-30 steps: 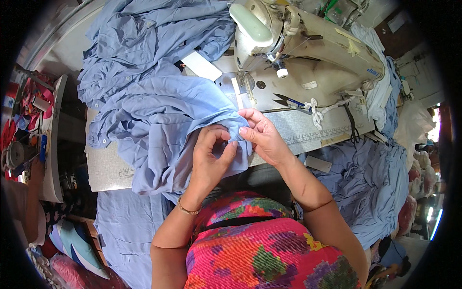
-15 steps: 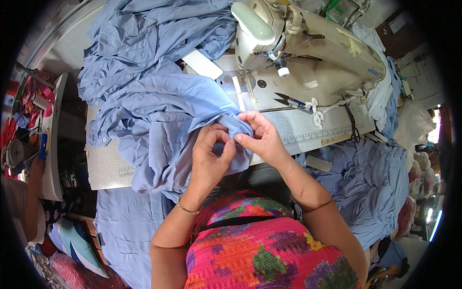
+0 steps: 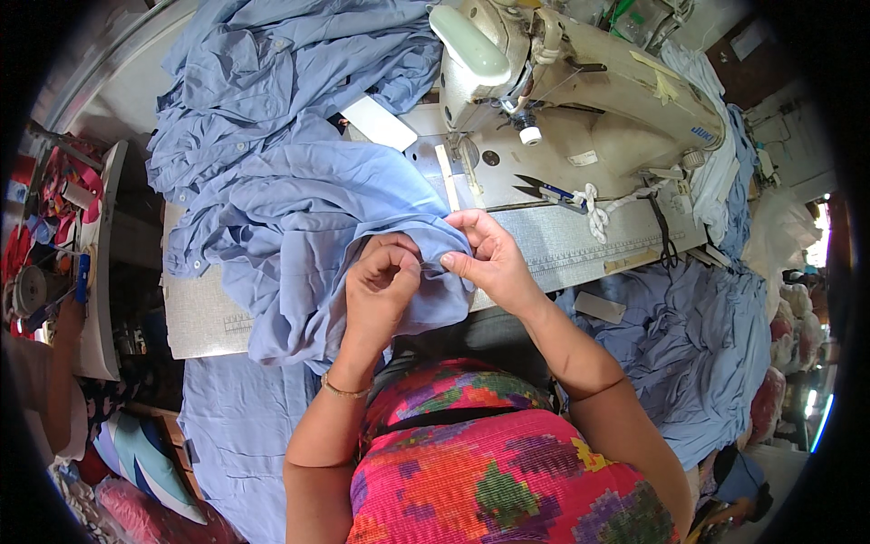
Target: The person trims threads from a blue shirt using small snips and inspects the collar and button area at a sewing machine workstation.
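A light blue shirt (image 3: 299, 213) lies bunched over the front of the sewing table, its near edge hanging over the side. My right hand (image 3: 489, 258) pinches a folded edge of it between thumb and fingers. Just to the left, my left hand (image 3: 379, 283) is closed in a pinch against the same cloth, with thumb and forefinger together. What sits in that pinch is too small to make out. The sewing machine (image 3: 607, 86) stands beyond my hands, its needle area (image 3: 464, 150) close to the cloth's far edge.
Dark-bladed thread snips (image 3: 548, 192) and a knotted white cord (image 3: 594, 213) lie right of the needle. A white card-like piece (image 3: 379, 122) rests by the blue shirts (image 3: 272, 63) piled behind. More blue garments (image 3: 680, 335) hang at the right. Another person's arm (image 3: 65, 363) shows at far left.
My left hand has drawn a little left, away from my right hand, its thumb and forefinger closing together. The right hand keeps its hold on the shirt edge, almost in place.
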Demonstrator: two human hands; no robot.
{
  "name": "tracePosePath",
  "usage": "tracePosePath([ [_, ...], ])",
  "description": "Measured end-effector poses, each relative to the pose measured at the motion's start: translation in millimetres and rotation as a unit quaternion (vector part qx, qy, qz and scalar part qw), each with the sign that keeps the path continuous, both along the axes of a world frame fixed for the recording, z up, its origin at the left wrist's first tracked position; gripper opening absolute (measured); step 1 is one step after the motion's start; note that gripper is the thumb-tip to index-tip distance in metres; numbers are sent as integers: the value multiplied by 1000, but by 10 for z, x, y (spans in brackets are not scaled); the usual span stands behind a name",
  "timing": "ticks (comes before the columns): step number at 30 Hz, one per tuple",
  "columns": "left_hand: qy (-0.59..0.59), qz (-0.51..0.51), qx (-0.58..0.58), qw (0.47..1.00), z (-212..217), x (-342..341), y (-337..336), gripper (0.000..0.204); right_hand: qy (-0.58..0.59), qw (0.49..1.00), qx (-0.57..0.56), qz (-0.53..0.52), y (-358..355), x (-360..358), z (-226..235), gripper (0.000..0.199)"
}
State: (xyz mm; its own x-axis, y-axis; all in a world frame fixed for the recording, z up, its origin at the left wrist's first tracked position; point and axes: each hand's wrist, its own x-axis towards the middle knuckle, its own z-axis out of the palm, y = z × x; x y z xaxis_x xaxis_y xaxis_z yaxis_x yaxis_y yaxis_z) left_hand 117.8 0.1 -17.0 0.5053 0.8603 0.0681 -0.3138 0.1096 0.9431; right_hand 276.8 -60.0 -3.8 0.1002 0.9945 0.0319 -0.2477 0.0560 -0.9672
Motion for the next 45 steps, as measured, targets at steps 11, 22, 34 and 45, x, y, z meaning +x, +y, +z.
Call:
tracePosePath([
  [11, 47, -34, -31, 998, 4, -41, -67, 10, 54, 998, -30, 20, 13, 74, -25, 37],
  [22, 147, -10, 149, 978, 93, -28, -60, 5, 26, 999, -22, 21, 9, 67, -12, 39],
  [34, 233, -73, 323, 914, 124, -57, 45, 4, 18, 996, -57, 67, 28, 68, -6, 37],
  [45, 246, -152, 254, 923, 504, -228, -216, 5, 73, 994, -76, 20, -27, 106, 59, 36],
])
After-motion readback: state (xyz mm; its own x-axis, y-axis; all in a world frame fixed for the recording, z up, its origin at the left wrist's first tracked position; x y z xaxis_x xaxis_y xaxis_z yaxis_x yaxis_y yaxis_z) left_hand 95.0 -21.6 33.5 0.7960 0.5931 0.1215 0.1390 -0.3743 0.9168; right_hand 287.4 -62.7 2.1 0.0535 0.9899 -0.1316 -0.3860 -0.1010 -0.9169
